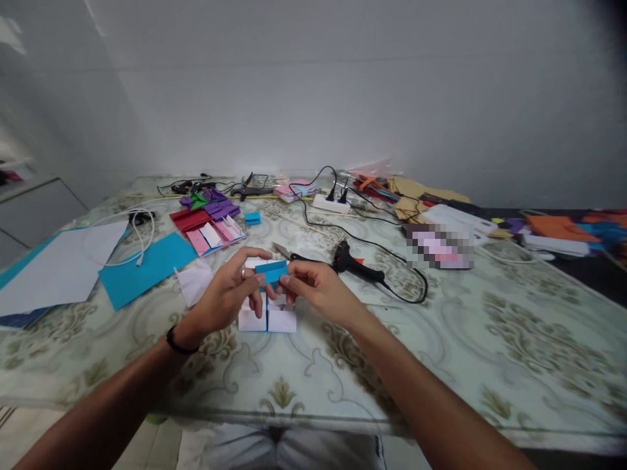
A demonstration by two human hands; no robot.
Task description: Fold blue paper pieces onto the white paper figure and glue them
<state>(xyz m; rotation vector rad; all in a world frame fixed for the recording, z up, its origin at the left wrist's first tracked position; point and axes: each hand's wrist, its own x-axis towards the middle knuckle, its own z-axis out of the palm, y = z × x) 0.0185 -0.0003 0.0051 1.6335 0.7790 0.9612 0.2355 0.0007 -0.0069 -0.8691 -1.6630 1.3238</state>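
Observation:
Between my two hands is a small folded piece of blue paper (272, 271), creased lengthwise. My left hand (235, 287), with a ring and a dark wristband, pinches its left end between thumb and fingers. At the right end, my right hand (313, 284) grips it with thumb and fingertips. Just below the hands, a white folded paper piece with blue edges (281, 321) lies on the table, partly hidden by my fingers. Scissors (289, 253) lie behind my right hand, their handles partly covered. Beside them rests a black glue gun (360, 266) with its cord trailing right.
Blue sheets (147, 267) and a white sheet (73, 261) lie left, near a white cable (149, 245). Folded red paper (189, 220), purple paper (220, 207) and a small blue piece (253, 219) sit behind. A white power strip (331, 204) with plugs stands at the back; coloured paper piles (563, 228) lie right.

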